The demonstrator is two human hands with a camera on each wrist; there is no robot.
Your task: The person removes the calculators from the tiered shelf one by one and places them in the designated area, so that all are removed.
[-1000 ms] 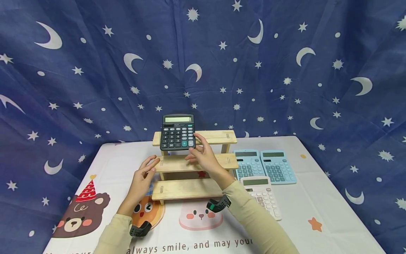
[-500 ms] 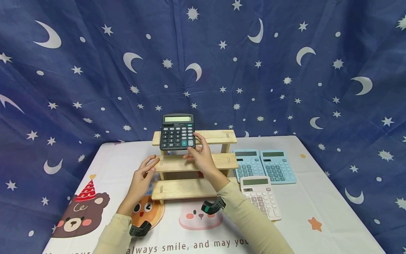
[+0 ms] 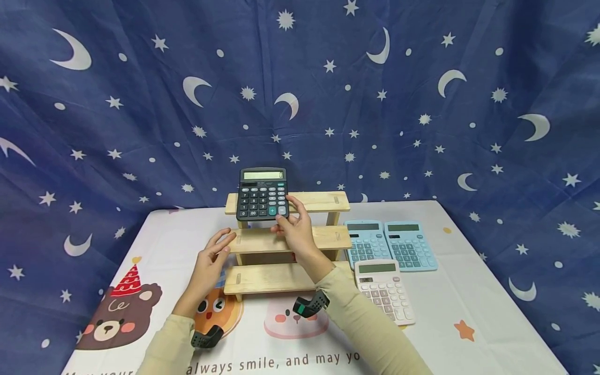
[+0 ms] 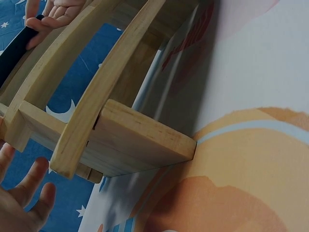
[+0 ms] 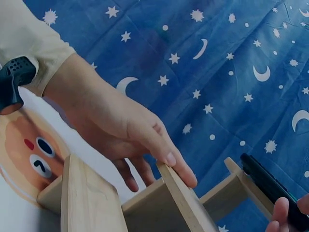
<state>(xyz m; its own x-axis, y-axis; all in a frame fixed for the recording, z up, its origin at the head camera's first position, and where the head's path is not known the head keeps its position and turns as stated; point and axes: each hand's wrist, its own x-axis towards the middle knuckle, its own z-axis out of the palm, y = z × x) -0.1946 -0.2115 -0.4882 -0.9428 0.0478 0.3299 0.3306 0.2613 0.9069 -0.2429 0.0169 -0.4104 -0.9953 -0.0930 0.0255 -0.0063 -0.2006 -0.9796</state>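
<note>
A black calculator (image 3: 262,195) lies at the left end of the top tier of a three-tier wooden shelf (image 3: 281,238), its display reading 0. My right hand (image 3: 298,233) pinches its lower right corner, thumb in front. In the left wrist view, fingers of this right hand (image 4: 55,14) hold the edge of the dark calculator (image 4: 14,55). My left hand (image 3: 209,263) touches the left end of the middle tier. Seen from the right wrist, the left hand (image 5: 125,123) has its thumb and index finger on that board's end, the other fingers hanging below.
Two light blue calculators (image 3: 367,242) lie side by side to the right of the shelf. A white calculator (image 3: 385,291) lies in front of them. Printed white cloth (image 3: 450,297) covers the table, and a blue star-and-moon curtain (image 3: 300,104) hangs behind.
My right forearm and wrist have shifted slightly left, uncovering more of the white calculator. The right thumb has crept up onto the black calculator's corner. My left hand stays put.
</note>
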